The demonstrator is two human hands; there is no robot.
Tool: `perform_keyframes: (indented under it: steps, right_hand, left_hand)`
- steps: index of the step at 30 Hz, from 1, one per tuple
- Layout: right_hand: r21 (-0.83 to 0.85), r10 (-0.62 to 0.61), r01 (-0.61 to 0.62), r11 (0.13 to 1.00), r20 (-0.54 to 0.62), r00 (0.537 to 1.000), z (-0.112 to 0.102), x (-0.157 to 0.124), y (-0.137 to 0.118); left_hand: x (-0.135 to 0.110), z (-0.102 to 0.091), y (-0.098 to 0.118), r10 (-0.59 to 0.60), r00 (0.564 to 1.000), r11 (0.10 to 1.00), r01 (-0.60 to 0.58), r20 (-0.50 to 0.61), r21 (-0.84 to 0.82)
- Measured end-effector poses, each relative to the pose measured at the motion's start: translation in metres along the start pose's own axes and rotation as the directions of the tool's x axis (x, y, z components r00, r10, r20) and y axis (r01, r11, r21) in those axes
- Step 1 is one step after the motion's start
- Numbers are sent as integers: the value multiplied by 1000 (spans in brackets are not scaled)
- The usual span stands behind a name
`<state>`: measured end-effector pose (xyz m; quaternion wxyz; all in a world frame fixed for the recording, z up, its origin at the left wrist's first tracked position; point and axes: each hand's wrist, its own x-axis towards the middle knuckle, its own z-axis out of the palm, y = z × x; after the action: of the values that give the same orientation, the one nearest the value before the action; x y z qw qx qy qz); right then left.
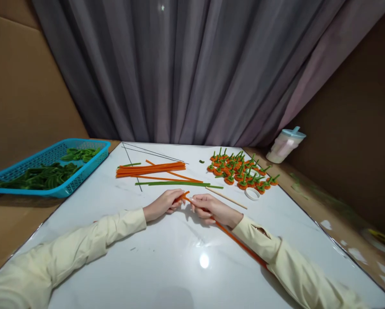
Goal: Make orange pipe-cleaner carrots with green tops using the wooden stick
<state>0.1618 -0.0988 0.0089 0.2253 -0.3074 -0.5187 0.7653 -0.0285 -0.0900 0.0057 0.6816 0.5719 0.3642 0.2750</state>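
Fuzz on gloss
I see a glossy white tabletop (179,266), a fuzzy orange pipe cleaner (234,240), and a perforated blue plastic basket (79,176) at ten o'clock.

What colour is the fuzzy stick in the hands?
Orange; the head view shows the fuzzy stick best, pinched between left hand and right hand.

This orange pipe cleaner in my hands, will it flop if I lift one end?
Probably sags slightly yet keeps shape: the orange pipe cleaner runs straight past the right hand, kinked only at the tip in the left hand. Likely very light, being so thin. Its fuzzy surface should resist sliding.
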Motion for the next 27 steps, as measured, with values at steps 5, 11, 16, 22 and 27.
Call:
perform_keyframes:
  steps: [5, 11, 16, 22, 27]
  right_hand:
    - [12, -142, 143, 990, -29, 989, 3, 3, 3]
    - [79, -182, 186, 979, -56, 982, 3, 6, 8]
    - [79, -191, 192, 978, -17, 981, 2, 6, 8]
    - [71, -185, 186, 980, -18, 983, 3, 7, 7]
    - [37, -179, 179, 983, 4, 984, 4, 6, 7]
  left_hand:
    - [-4, 0, 0, 72, 996, 996, -69, 49, -57]
    - [-6, 4, -5, 203, 979, 974, -203, 9, 99]
    - [-8, 8, -4, 274, 961, 914, -245, -47, 324]
    - [-9, 10, 1, 331, 943, 828, -273, -33, 489]
    - [-11, 10, 2, 353, 936, 766, -289, 1, 575]
